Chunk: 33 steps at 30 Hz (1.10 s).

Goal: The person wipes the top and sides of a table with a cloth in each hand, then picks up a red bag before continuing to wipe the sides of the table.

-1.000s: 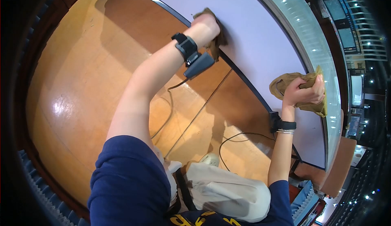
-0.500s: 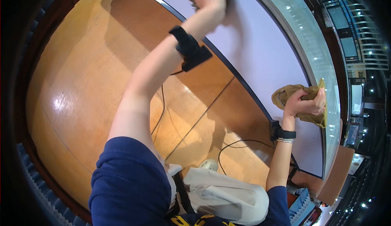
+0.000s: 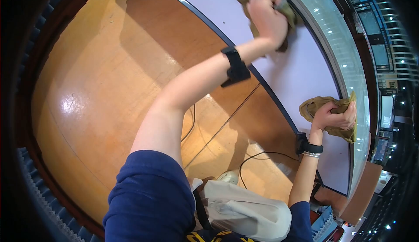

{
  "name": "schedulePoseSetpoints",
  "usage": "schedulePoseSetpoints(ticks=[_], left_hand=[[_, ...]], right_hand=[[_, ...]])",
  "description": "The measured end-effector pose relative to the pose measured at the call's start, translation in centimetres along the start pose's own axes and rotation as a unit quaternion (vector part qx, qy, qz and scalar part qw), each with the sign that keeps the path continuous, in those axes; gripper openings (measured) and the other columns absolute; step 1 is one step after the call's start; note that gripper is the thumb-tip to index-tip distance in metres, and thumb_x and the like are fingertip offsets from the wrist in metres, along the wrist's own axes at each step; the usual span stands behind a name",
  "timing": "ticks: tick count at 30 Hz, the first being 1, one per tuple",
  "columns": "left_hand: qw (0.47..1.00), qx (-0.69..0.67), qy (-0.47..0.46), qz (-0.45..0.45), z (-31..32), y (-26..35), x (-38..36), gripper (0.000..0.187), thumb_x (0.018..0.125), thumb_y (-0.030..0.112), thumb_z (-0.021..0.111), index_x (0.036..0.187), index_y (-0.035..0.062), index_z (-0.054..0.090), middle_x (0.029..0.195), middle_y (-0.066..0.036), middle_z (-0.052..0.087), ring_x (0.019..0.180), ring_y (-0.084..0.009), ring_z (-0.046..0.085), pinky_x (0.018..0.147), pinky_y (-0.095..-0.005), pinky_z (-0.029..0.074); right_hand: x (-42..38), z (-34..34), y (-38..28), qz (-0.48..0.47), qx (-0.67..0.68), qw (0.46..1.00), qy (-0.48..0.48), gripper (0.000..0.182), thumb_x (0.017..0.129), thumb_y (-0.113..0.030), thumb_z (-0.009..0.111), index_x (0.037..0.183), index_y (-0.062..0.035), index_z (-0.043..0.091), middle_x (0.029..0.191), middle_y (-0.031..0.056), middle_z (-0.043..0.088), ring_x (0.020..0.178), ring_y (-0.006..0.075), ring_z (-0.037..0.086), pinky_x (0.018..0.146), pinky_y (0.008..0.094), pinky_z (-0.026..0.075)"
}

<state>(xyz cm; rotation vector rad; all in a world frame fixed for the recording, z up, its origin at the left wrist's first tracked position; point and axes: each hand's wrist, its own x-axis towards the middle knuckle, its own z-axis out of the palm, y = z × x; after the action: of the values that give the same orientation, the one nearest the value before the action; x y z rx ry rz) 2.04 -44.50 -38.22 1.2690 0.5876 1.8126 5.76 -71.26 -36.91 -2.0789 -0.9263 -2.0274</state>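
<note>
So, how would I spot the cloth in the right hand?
Find the pale lilac surface, then the greenish glass strip along its edge. There, the right hand grips the crumpled olive-brown cloth; unlike the similar cloth under the left hand, it sits just beyond a silvery bracelet.

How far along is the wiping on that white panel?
Done: the white panel looks mostly unmarked, though I can't confirm which parts were wiped.

In hand: the left hand presses a brown cloth on its upper part; the right hand grips another cloth at the glass edge.

Left: likely the small dark speck beside the left hand.
</note>
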Motion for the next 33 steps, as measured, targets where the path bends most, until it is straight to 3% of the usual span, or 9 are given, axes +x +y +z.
schedulePoseSetpoints(ticks=[1, 2, 13, 16, 17, 18, 22, 25, 33], left_hand=[[0.997, 0.016, -0.067, -0.038, -1.0, -0.7, 1.3, 0.035, 0.057, -0.008, 0.043, 0.086, 0.0043, 0.056, 0.093, -0.017, 0.052, 0.093, -0.0359, 0.045, 0.082, -0.0423, 0.033], [0.994, 0.083, -0.076, -0.018, -1.9, -0.3, 2.8, 0.01, 0.076, 0.005, 0.047, 0.083, 0.0037, 0.054, 0.092, -0.015, 0.053, 0.088, -0.0323, 0.047, 0.08, -0.0414, 0.036], [0.992, 0.024, 0.12, 0.009, -1.7, -8.0, 5.7, 0.049, 0.073, 0.0, 0.037, 0.123, -0.001, 0.041, 0.128, -0.024, 0.037, 0.121, -0.0385, 0.031, 0.104, -0.0436, 0.021], [0.998, 0.019, -0.023, 0.055, -2.9, -6.8, 2.5, 0.063, 0.069, 0.0, 0.036, 0.132, -0.0003, 0.034, 0.139, -0.023, 0.027, 0.132, -0.0365, 0.019, 0.111, -0.0404, 0.013], [0.993, -0.031, 0.003, 0.116, -3.2, -4.7, 1.7, 0.062, 0.058, -0.005, 0.041, 0.119, 0.0016, 0.048, 0.125, -0.021, 0.042, 0.118, -0.039, 0.036, 0.101, -0.0448, 0.025], [0.986, 0.008, -0.11, 0.129, -3.2, -6.3, -0.2, 0.077, 0.059, -0.001, 0.04, 0.135, -0.0009, 0.029, 0.142, -0.022, 0.022, 0.131, -0.039, 0.02, 0.109, -0.0456, 0.013], [0.94, 0.02, -0.27, 0.21, -4.2, -1.6, -7.2, 0.068, 0.063, 0.016, 0.063, 0.127, 0.0032, 0.043, 0.131, -0.022, 0.037, 0.125, -0.0408, 0.033, 0.105, -0.0539, 0.022], [0.892, -0.043, -0.386, 0.232, -4.6, 0.5, -9.8, 0.064, 0.062, 0.007, 0.048, 0.126, 0.0049, 0.046, 0.13, -0.021, 0.039, 0.118, -0.0414, 0.038, 0.101, -0.0519, 0.027], [0.995, -0.022, -0.095, 0.003, -1.7, 0.0, -5.3, 0.063, 0.065, -0.004, 0.041, 0.129, 0.0007, 0.038, 0.136, -0.024, 0.029, 0.126, -0.0422, 0.026, 0.108, -0.0477, 0.016]], right_hand=[[0.1, -0.1, -0.1, 0.0, 0.001, 1.0, -0.002, 0.043, 0.077, -0.012, 0.049, 0.12, -0.0097, 0.045, 0.117, 0.0019, 0.051, 0.11, 0.0225, 0.047, 0.096, 0.0454, 0.024], [0.3, -0.1, -0.1, -0.001, 0.002, 1.0, -0.003, 0.043, 0.077, -0.011, 0.049, 0.12, -0.0096, 0.044, 0.117, 0.002, 0.051, 0.111, 0.0224, 0.047, 0.096, 0.0456, 0.024], [0.4, -0.4, -0.2, -0.012, -0.021, 1.0, -0.006, 0.043, 0.076, -0.009, 0.051, 0.119, -0.0086, 0.045, 0.116, 0.0028, 0.051, 0.108, 0.0236, 0.049, 0.092, 0.0436, 0.03], [0.2, -0.2, 0.1, -0.012, -0.019, 1.0, -0.007, 0.045, 0.074, -0.009, 0.05, 0.119, -0.0089, 0.045, 0.116, 0.0029, 0.051, 0.108, 0.0239, 0.048, 0.093, 0.0436, 0.028], [0.2, -0.2, 0.0, -0.012, -0.013, 1.0, -0.008, 0.046, 0.072, -0.008, 0.05, 0.118, -0.0094, 0.045, 0.117, 0.0028, 0.05, 0.108, 0.0242, 0.048, 0.093, 0.0439, 0.027], [0.3, -0.2, 0.0, -0.007, -0.01, 1.0, -0.007, 0.046, 0.072, -0.008, 0.05, 0.118, -0.0094, 0.045, 0.117, 0.0028, 0.05, 0.108, 0.0242, 0.048, 0.093, 0.0439, 0.027], [0.3, -0.1, -0.2, -0.001, 0.002, 1.0, 0.003, 0.044, 0.073, -0.008, 0.049, 0.118, -0.0095, 0.045, 0.116, 0.0028, 0.051, 0.108, 0.0243, 0.049, 0.093, 0.0437, 0.027], [0.3, -0.2, -0.3, 0.003, -0.003, 1.0, 0.003, 0.043, 0.075, -0.009, 0.049, 0.118, -0.0098, 0.046, 0.116, 0.0026, 0.051, 0.108, 0.0243, 0.049, 0.094, 0.044, 0.026], [-0.1, 0.2, 0.0, 0.002, -0.011, 1.0, 0.005, 0.042, 0.077, -0.013, 0.048, 0.119, -0.0097, 0.044, 0.117, 0.0026, 0.051, 0.11, 0.0248, 0.048, 0.096, 0.046, 0.025]])
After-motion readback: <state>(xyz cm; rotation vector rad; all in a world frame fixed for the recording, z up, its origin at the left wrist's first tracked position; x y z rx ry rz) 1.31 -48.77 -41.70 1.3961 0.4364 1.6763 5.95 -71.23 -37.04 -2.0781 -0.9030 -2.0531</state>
